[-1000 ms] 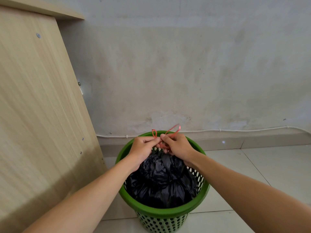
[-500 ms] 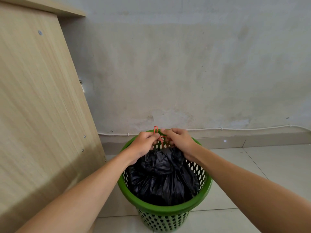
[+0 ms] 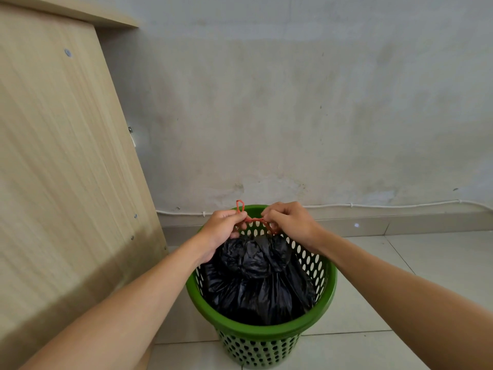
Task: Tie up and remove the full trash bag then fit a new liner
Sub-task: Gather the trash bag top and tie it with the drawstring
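1. Head view: I see the green perforated bin (image 3: 262,333) on the floor tiles (image 3: 416,265), black trash bag (image 3: 257,284) inside it, neck gathered toward the bin's far rim.
2. My left hand (image 3: 221,231) is above the bin's far-left rim, fingers curled, pinching the orange drawstring (image 3: 253,219); a small loop sticks up beside it.
3. My right hand (image 3: 290,222) is above the far-right rim, gripping the drawstring's other end; the string runs taut between both hands.
4. Wooden cabinet panel (image 3: 66,169) left of the bin, grey wall (image 3: 293,102) and white cable (image 3: 386,206) behind it.
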